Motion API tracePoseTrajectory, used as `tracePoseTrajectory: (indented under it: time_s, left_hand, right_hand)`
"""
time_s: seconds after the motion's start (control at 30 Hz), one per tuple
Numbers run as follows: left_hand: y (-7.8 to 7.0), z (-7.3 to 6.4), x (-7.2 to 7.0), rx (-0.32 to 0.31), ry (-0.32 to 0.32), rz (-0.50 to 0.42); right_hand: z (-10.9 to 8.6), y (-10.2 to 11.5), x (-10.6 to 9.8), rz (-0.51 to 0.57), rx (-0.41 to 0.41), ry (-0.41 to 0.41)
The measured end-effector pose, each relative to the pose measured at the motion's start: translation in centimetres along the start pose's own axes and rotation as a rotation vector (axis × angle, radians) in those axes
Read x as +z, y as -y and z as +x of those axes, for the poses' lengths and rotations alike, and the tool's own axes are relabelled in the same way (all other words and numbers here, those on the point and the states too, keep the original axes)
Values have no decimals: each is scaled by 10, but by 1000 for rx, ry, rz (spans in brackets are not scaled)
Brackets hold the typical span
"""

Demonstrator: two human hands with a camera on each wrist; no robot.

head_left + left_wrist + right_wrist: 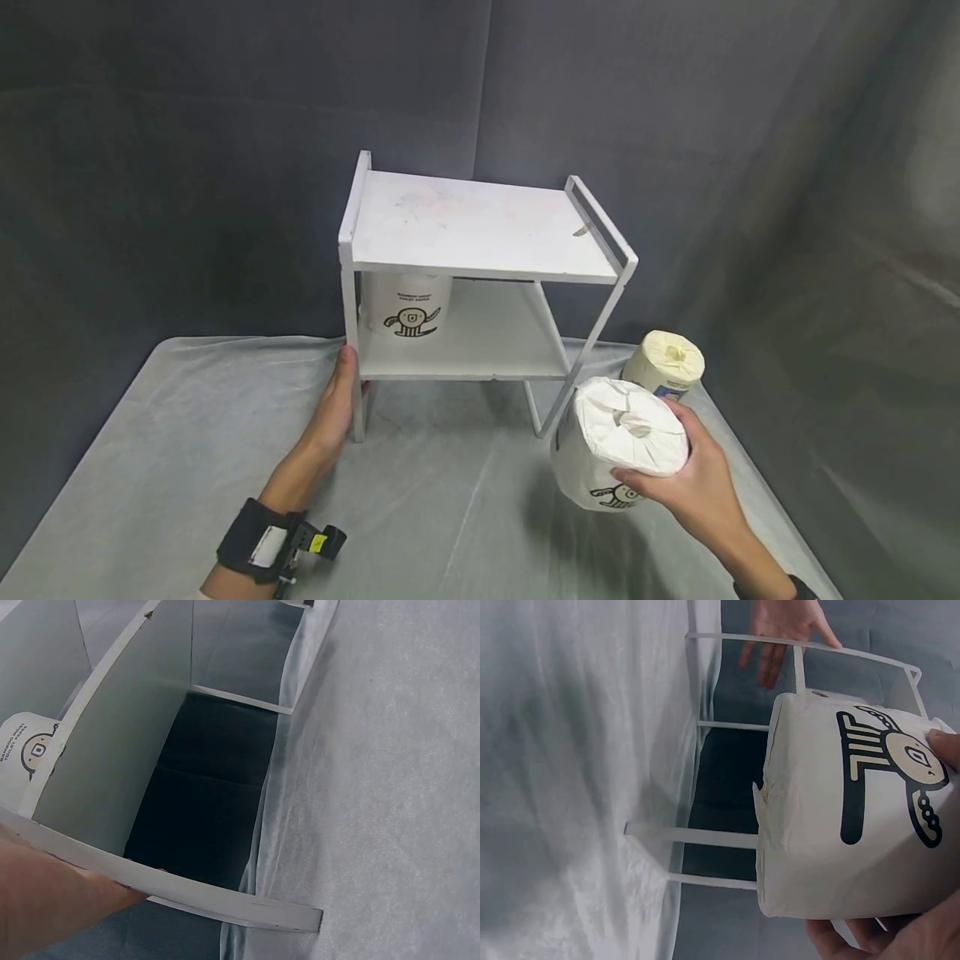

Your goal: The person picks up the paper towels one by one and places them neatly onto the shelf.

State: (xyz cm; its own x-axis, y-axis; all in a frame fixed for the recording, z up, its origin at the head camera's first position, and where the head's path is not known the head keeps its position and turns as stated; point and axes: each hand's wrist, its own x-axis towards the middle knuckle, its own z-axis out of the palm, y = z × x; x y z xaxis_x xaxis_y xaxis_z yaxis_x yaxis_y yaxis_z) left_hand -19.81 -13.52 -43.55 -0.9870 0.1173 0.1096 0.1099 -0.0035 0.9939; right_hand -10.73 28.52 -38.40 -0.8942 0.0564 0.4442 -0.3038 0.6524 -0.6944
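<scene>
A white two-tier shelf rack (480, 225) stands at the table's back. My left hand (330, 421) holds its left side post, thumb outside and fingertips reaching past the post's inner side, as the right wrist view also shows. My right hand (705, 492) grips a large white paper-wrapped toilet roll (633, 433) with a cartoon figure printed on it. This roll is tilted and held above the table, in front of the rack's right legs. Another white roll (408, 304) with the same figure stands on the lower shelf at the left, partly hidden by the top shelf.
A smaller cream-wrapped roll (667, 362) stands on the table at the back right, partly behind the held roll. Pale grey cloth (442, 500) covers the table. Dark grey curtains (225, 167) hang behind and along the right. A strapped camera (318, 542) sits on the left wrist.
</scene>
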Motion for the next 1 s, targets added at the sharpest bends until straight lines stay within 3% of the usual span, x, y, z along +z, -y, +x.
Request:
tracePoseTrajectory:
  time_s: [0.5,1.0]
  left_hand:
    - [1,0,0,-16,4,-5]
    - [0,0,-1,14,6,-18]
  right_hand:
    - [13,23,14,95,-74,48]
    - [30,48,26,125,-124,68]
